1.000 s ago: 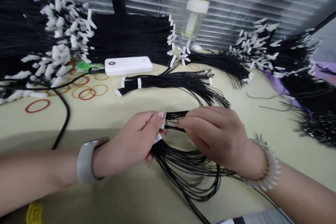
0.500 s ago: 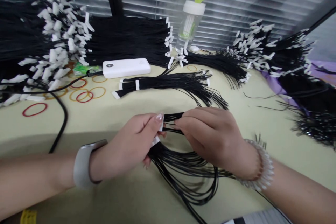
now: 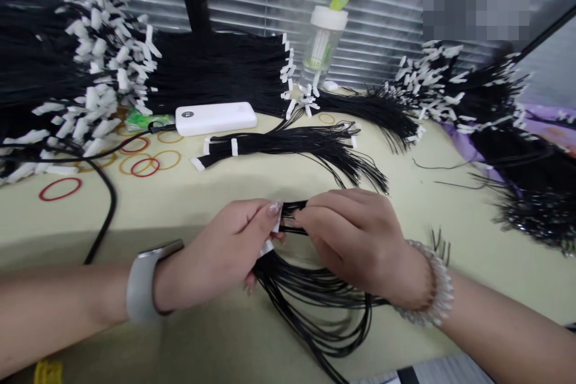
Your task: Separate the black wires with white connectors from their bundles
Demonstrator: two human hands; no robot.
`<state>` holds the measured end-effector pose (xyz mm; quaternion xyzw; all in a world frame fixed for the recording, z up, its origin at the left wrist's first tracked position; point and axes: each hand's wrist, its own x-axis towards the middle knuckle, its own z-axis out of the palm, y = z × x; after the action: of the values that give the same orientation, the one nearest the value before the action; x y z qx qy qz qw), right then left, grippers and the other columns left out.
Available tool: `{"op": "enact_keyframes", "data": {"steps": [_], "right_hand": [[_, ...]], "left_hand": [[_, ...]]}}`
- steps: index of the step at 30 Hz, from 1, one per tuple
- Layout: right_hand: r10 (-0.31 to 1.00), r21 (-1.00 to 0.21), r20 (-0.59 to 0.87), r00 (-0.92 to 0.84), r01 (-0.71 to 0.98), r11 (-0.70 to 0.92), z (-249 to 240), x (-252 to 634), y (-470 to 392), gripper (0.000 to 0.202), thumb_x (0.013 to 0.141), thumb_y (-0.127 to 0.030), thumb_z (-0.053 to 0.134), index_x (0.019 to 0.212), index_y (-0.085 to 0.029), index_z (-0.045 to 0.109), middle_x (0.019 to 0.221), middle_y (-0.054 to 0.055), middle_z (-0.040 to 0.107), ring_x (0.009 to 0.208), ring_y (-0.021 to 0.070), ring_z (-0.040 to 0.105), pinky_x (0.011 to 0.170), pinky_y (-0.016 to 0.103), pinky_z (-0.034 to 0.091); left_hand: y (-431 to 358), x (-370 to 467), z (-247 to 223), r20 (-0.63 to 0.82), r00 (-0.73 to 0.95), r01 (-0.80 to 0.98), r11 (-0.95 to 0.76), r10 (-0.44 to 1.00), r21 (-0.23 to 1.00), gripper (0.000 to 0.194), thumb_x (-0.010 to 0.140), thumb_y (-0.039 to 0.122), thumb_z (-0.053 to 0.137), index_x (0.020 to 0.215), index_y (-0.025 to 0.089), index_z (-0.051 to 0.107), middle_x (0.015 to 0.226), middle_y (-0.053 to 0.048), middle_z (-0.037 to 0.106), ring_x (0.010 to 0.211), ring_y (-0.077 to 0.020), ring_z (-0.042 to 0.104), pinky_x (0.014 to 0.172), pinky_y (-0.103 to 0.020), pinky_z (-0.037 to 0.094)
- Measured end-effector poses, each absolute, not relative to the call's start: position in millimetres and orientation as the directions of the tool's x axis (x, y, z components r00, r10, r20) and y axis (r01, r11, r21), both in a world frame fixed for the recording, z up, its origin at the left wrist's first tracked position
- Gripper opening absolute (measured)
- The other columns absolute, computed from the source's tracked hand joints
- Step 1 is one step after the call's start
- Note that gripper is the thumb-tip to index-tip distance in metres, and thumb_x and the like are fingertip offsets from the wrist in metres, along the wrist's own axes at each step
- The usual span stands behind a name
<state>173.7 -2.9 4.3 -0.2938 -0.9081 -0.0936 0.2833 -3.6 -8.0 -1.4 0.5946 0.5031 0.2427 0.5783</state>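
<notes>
The bundle of black wires is held between the two hands, above the near middle of the bench. Its strands are thin, dark and slightly glossy. One group runs short and nearly straight from the upper of two white connectors toward the right; below it, a thicker group leaves the lower one and sags in wide, loose loops, some bending back on themselves. The white pieces are small and flat, partly covered by fingers.

The left hand grips the connector end, its thumb pressed on the upper white piece. The right hand is closed around the straight strands, thumb and fingertips pinched together just beside that piece; how many wires it holds is hidden. A grey watch band circles the left wrist, and a clear beaded bracelet the right.

Just beyond the hands, a second wire bunch lies across the pale bench. Behind it rests a white power bank, with red and tan rubber bands to its left. Farther back are a clear bottle and a broad wire stack.
</notes>
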Motion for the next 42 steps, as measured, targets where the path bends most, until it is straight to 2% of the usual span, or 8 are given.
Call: {"op": "enact_keyframes", "data": {"steps": [5, 9, 14, 20, 24, 27, 33, 42], "right_hand": [[0.479, 0.006, 0.518, -0.708, 0.564, 0.826, 7, 177, 0, 0.004, 0.077, -0.012, 0.049, 0.076, -0.015, 0.051, 0.075, 0.000, 0.056, 0.070, 0.0100, 0.051, 0.061, 0.022, 0.039], [0.671, -0.205, 0.398, -0.626, 0.652, 0.730, 17, 183, 7, 0.015, 0.072, -0.017, 0.059, 0.083, -0.017, 0.048, 0.077, -0.001, 0.051, 0.068, 0.0076, 0.046, 0.059, 0.019, 0.036], [0.822, -0.427, 0.356, -0.445, 0.704, 0.567, 40, 193, 9, 0.031, 0.068, -0.037, 0.063, 0.066, -0.015, 0.041, 0.060, -0.002, 0.040, 0.055, 0.0067, 0.034, 0.048, 0.021, 0.028], [0.783, -0.229, 0.399, -0.478, 0.775, 0.590, 56, 205, 5, 0.038, 0.078, -0.038, 0.052, 0.052, -0.014, 0.037, 0.052, -0.001, 0.033, 0.050, 0.0061, 0.031, 0.047, 0.022, 0.024], [0.824, -0.292, -0.006, -0.566, 0.789, 0.540, 51, 215, 6, 0.044, 0.077, -0.043, 0.051, 0.050, -0.013, 0.033, 0.047, -0.004, 0.023, 0.043, 0.0035, 0.022, 0.038, 0.019, 0.017], [0.699, -0.414, -0.304, -0.647, 0.751, 0.514, 38, 211, 6, 0.040, 0.080, -0.041, 0.047, 0.054, -0.013, 0.037, 0.049, -0.004, 0.027, 0.043, 0.0023, 0.024, 0.037, 0.017, 0.016], [0.671, -0.621, -0.037, -0.741, 0.543, 0.565, 17, 174, -2, 0.034, 0.087, -0.031, 0.036, 0.061, -0.013, 0.049, 0.056, -0.003, 0.046, 0.054, 0.0036, 0.039, 0.054, 0.017, 0.030], [0.717, -0.428, 0.087, -0.692, 0.623, 0.654, 12, 159, -12, 0.024, 0.083, -0.021, 0.036, 0.073, -0.015, 0.057, 0.069, 0.003, 0.053, 0.064, 0.0093, 0.046, 0.062, 0.022, 0.036]], "left_hand": [[-7, -3, -1, -0.291, 0.371, 0.295, 0.186, 0.882, 0.937, 0.039, 0.081, 0.049, 0.032, 0.062, 0.017, 0.045, 0.047, 0.007, 0.039, 0.030, -0.0039, 0.039, 0.029, -0.014, 0.034], [-6, -1, -3, -0.261, 0.356, 0.261, 0.172, 0.897, 0.950, 0.037, 0.081, 0.048, 0.032, 0.063, 0.017, 0.044, 0.045, 0.007, 0.039, 0.031, -0.0044, 0.039, 0.030, -0.013, 0.034], [-2, -1, -6, -0.273, 0.239, 0.229, 0.219, 0.932, 0.948, 0.039, 0.080, 0.051, 0.033, 0.066, 0.017, 0.046, 0.048, 0.006, 0.042, 0.029, -0.0045, 0.041, 0.028, -0.015, 0.035], [0, -2, -7, -0.286, 0.185, 0.201, 0.249, 0.940, 0.948, 0.037, 0.080, 0.051, 0.034, 0.070, 0.018, 0.046, 0.046, 0.007, 0.044, 0.028, -0.0040, 0.040, 0.028, -0.014, 0.034], [0, 0, -7, -0.286, 0.171, 0.179, 0.255, 0.943, 0.950, 0.035, 0.081, 0.048, 0.034, 0.068, 0.018, 0.045, 0.041, 0.008, 0.040, 0.027, -0.0046, 0.039, 0.027, -0.014, 0.033], [0, 1, -7, -0.271, 0.166, 0.193, 0.238, 0.948, 0.952, 0.034, 0.081, 0.048, 0.034, 0.068, 0.018, 0.044, 0.042, 0.008, 0.042, 0.028, -0.0046, 0.040, 0.027, -0.013, 0.033], [-1, 0, -6, -0.266, 0.181, 0.276, 0.210, 0.947, 0.938, 0.037, 0.081, 0.049, 0.032, 0.070, 0.018, 0.047, 0.043, 0.006, 0.047, 0.028, -0.0054, 0.043, 0.029, -0.014, 0.035], [2, 1, -6, -0.245, 0.235, 0.315, 0.165, 0.940, 0.935, 0.037, 0.081, 0.049, 0.030, 0.066, 0.018, 0.044, 0.041, 0.006, 0.048, 0.031, -0.0066, 0.046, 0.032, -0.015, 0.038]]}}
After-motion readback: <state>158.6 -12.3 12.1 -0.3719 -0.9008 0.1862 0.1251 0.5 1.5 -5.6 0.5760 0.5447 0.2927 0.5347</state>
